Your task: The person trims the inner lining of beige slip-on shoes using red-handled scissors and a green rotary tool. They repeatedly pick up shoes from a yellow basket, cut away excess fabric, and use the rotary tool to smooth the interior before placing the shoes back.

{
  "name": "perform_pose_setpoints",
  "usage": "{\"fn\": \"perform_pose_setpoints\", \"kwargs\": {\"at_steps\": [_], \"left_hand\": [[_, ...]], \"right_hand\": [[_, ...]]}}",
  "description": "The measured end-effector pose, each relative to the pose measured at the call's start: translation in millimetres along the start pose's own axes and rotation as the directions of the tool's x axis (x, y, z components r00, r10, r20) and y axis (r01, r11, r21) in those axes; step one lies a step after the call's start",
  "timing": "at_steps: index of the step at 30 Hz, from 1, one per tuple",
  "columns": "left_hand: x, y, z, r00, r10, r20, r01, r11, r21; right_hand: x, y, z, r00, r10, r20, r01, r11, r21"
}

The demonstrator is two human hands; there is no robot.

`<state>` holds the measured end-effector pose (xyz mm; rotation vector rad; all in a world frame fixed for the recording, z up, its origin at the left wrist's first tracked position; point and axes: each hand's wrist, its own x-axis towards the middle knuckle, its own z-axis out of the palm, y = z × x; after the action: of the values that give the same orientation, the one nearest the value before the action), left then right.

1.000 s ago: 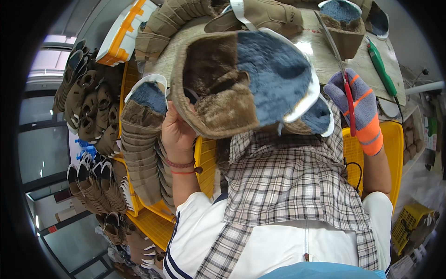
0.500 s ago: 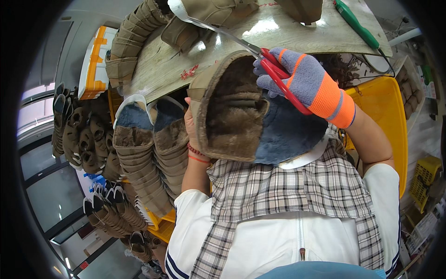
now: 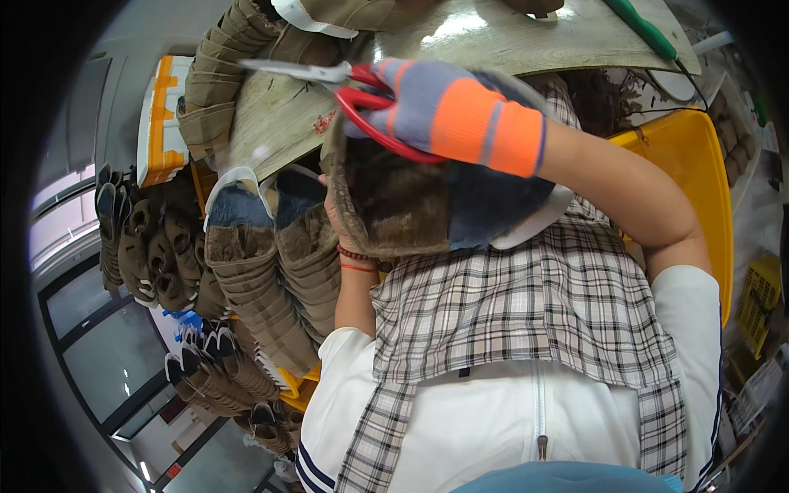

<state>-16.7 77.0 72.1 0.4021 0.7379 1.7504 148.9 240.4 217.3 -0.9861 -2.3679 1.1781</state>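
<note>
In a grey and orange knit glove, my right hand [image 3: 419, 107] grips red-handled scissors [image 3: 386, 135], their blades pointing left above the table edge. Below it, my bare left hand [image 3: 333, 209] holds the left side of a brown shoe upper [image 3: 394, 205]. The upper has a fleecy brown and blue lining and a white edge at its lower right. My right hand and the scissors cover its far part. Only part of my left hand shows, its fingers partly behind the upper.
A worktable [image 3: 288, 123] bears more brown uppers and a green-handled tool [image 3: 645, 31] with a cord. Nested stacks of uppers [image 3: 263, 271] stand at the left, near a white box with orange tape [image 3: 162, 123]. A yellow bin [image 3: 699, 181] is on the right.
My right hand has swung left with the scissors, across the upper's far edge. The upper in my left hand has shifted slightly, and the view has moved a little.
</note>
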Motion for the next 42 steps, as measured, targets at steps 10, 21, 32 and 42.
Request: {"fn": "perform_pose_setpoints", "kwargs": {"at_steps": [10,21,32,42], "left_hand": [[-29.1,-15.7,-29.7,0.993,-0.09,-0.079,0.064,0.958,-0.279],[-46.4,34.8,-0.1,0.901,-0.427,-0.073,0.419,0.902,-0.104],[-64.9,7.1,-16.3,0.917,-0.351,-0.189,0.275,0.901,-0.336],[-61.3,-11.0,-50.2,0.933,-0.337,-0.129,0.303,0.926,-0.227]], "right_hand": [[29.2,15.4,35.9,0.981,0.087,0.172,-0.089,0.996,0.004],[3.9,10.0,52.7,0.993,-0.01,0.116,0.024,0.992,-0.124],[8.7,14.9,59.9,0.993,0.013,0.116,0.008,0.985,-0.171],[-2.8,33.0,13.0,0.994,-0.099,0.052,0.093,0.991,0.1]]}}
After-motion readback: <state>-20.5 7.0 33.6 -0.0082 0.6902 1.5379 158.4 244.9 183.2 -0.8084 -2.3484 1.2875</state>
